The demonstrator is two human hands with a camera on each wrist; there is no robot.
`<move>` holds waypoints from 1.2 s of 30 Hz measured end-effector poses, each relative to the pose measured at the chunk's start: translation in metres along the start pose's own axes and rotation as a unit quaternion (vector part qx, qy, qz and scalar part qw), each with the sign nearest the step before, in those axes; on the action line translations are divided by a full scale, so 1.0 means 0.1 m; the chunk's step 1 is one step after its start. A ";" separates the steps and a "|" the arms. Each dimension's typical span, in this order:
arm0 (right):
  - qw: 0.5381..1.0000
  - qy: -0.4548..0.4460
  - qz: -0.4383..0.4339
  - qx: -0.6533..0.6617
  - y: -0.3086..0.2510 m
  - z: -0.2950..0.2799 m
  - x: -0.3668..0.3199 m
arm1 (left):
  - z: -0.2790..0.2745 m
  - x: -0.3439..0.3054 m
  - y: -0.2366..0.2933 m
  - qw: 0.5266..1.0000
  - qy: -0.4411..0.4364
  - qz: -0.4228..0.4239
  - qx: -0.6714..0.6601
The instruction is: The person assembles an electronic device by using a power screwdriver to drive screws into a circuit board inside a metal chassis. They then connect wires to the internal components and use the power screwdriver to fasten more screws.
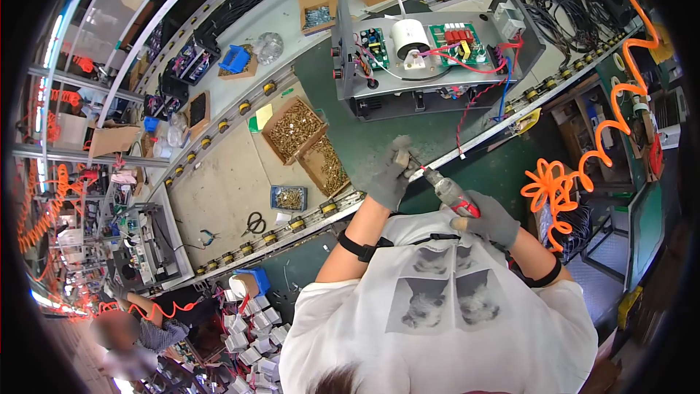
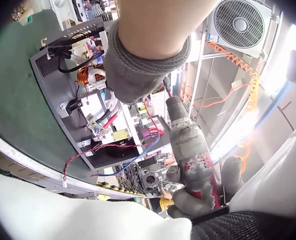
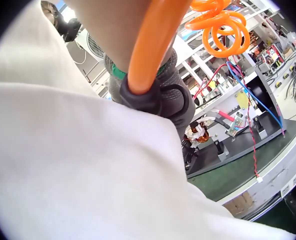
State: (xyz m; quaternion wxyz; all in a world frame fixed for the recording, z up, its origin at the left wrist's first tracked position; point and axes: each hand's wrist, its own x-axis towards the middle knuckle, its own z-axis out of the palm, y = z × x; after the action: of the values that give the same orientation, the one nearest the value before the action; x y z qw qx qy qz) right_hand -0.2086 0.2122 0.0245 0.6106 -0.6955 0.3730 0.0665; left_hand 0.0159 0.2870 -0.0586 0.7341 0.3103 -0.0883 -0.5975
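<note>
My gloved right hand grips a worn grey and red air screwdriver, its bit pointing toward the left hand. In the left wrist view, gloved fingers curl round the body of the screwdriver. An orange hose joins a black fitting beside the right glove. My gloved left hand has its fingertips bent right at the bit; I cannot tell what they hold. Beyond both hands stands an open metal chassis with green circuit boards and a white cylinder.
Cardboard boxes of brass-coloured fasteners and a small blue tray lie left of the hands. Scissors lie near the roller edge. A coiled orange hose hangs at right. Another person works at lower left.
</note>
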 end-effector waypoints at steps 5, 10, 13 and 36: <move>1.000 -0.006 0.004 0.010 0.15 0.01 0.03 | 0.00 0.01 0.04 0.987 0.018 0.022 0.157; 0.997 -0.040 0.013 0.065 0.25 -0.05 -0.03 | -0.01 0.09 0.06 0.982 -0.037 -0.058 0.175; 0.996 -0.013 0.001 0.091 0.37 -0.06 -0.13 | 0.08 0.20 0.01 0.975 -0.121 -0.103 0.152; 0.892 0.205 0.026 0.403 1.56 -0.90 -1.19 | 0.81 0.72 -0.78 0.662 0.270 0.063 0.696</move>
State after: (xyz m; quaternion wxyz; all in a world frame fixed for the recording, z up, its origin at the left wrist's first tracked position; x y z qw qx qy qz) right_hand -0.4198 0.1871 -0.0129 0.7465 -0.3781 0.5024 -0.2175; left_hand -0.0689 0.1847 -0.0554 0.3313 0.8723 -0.2962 -0.2041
